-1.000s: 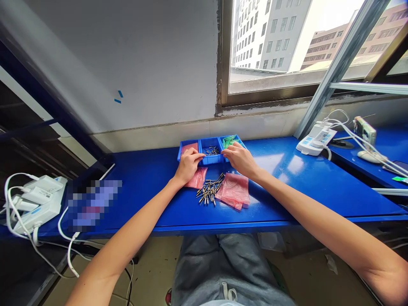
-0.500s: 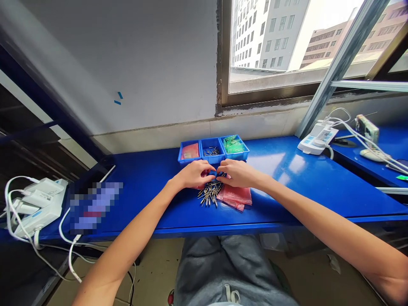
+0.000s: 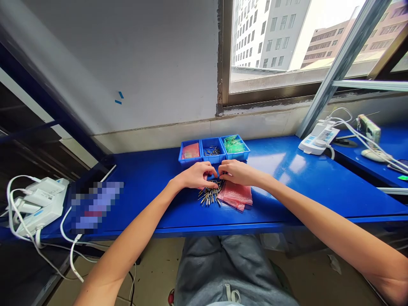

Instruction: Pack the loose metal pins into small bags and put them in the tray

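Note:
My left hand (image 3: pixel 198 175) is over the far side of a pile of thin metal pins (image 3: pixel 209 196), its thumb and forefinger curved and apart with nothing visible between them. Facing it, my right hand (image 3: pixel 235 172) has its fingers curled together at the pile's far right edge; whatever they hold is hidden. The dark and brass-coloured pins lie loose, pointing many ways. Pink plastic bags (image 3: pixel 236 195) lie flat right of the pile, partly under my right hand. Another bit of pink shows beside my left hand.
Behind my hands stand three joined blue bins: one with pink bags (image 3: pixel 191 151), one with metal pins (image 3: pixel 212 151), one with green bags (image 3: pixel 234 144). White power strips (image 3: pixel 47 204) with cables sit at the left, and another (image 3: pixel 318 137) at the right. A blurred-out item (image 3: pixel 97 206) lies left.
My left thumb and forefinger have spread further apart over the pins. My right hand has shifted very slightly to the right. Bags and bins stay put.

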Motion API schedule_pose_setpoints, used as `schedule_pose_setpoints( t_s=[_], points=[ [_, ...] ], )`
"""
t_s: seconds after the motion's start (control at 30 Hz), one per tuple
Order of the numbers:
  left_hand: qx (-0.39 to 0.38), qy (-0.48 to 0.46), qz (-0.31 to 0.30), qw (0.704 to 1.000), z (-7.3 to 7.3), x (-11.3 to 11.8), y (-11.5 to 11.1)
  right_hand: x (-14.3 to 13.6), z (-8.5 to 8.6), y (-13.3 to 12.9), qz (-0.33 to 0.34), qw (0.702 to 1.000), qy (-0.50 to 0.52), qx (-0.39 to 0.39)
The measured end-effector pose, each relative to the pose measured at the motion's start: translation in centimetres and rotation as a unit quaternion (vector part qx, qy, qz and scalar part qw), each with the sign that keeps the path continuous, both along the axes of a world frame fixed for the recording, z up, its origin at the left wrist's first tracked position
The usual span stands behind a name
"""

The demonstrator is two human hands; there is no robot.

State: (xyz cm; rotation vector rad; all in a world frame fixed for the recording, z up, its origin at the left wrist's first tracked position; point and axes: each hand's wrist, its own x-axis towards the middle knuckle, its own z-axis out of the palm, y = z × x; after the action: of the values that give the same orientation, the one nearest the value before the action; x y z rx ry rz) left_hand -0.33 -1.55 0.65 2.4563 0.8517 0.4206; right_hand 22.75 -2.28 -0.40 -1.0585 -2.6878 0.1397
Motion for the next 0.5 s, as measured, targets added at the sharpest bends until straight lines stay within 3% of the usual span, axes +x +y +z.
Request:
schedule_pose_setpoints(
  t_s=[0.5],
  points=[
    [0.017, -0.012, 0.012, 1.0, -0.25, 0.31, 0.17, -0.52, -0.44, -0.31, -0.061, 0.998, 0.007, 0.001]
  ],
)
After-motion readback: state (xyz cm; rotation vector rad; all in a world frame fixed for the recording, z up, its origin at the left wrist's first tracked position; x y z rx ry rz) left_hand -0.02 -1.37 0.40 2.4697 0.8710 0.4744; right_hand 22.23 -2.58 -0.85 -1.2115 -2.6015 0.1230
